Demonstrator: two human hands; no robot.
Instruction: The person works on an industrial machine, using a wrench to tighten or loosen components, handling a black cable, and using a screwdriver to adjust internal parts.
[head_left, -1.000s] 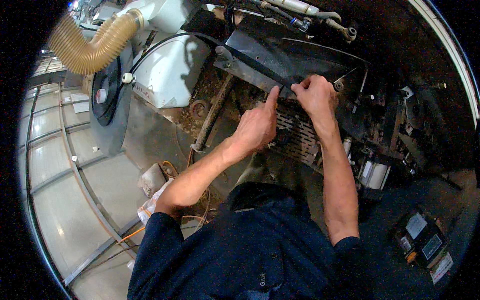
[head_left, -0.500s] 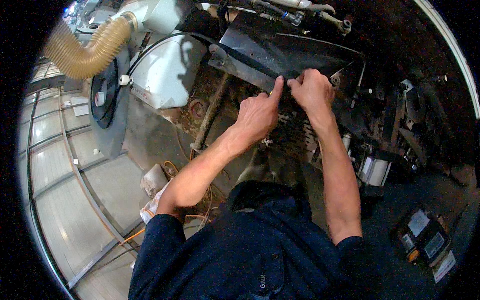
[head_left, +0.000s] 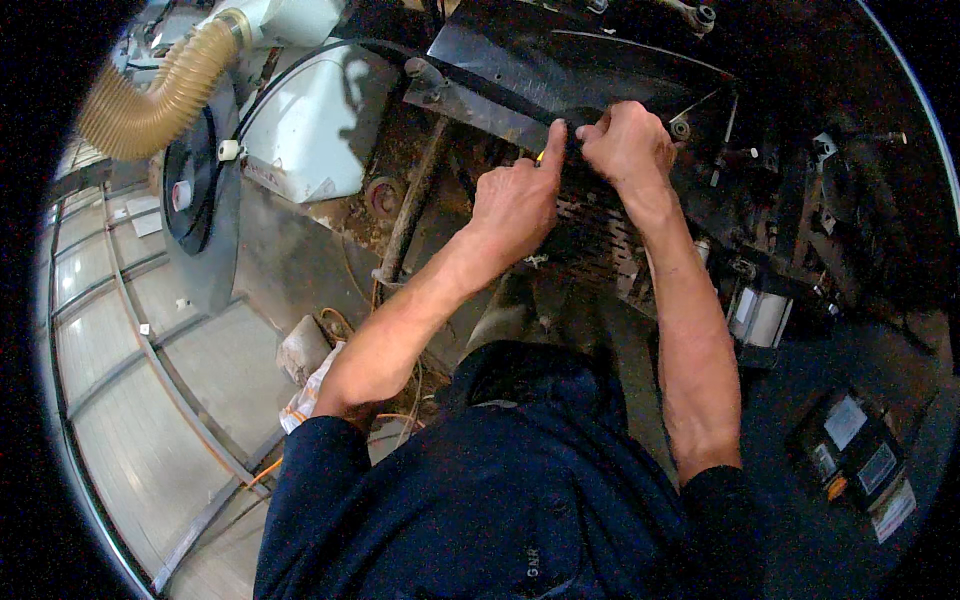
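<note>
My left hand [head_left: 515,200] is at the front edge of a dark sheet-metal panel [head_left: 520,62], its index finger stretched forward along the edge. The other fingers are curled under, and a small yellow bit [head_left: 540,158] shows beside the index finger; the rest of that item is hidden. Just to its right, my right hand [head_left: 630,150] is closed in a pinch at the same edge, back of the hand up. Whatever lies between its thumb and fingers is too dark and small to make out. The two hands are close together but apart.
A rusty bar [head_left: 415,200] runs down from the panel's left end. Farther left are a white plastic tank [head_left: 310,130], a ribbed tan hose [head_left: 185,95] and a black cable. A clear-walled cylinder [head_left: 760,318] and a dark case with labels [head_left: 850,460] lie to the right.
The view has shifted slightly, so the panel and tank appear higher and farther left. Both hands keep nearly the same pose at the panel edge, with a slightly wider gap between them.
</note>
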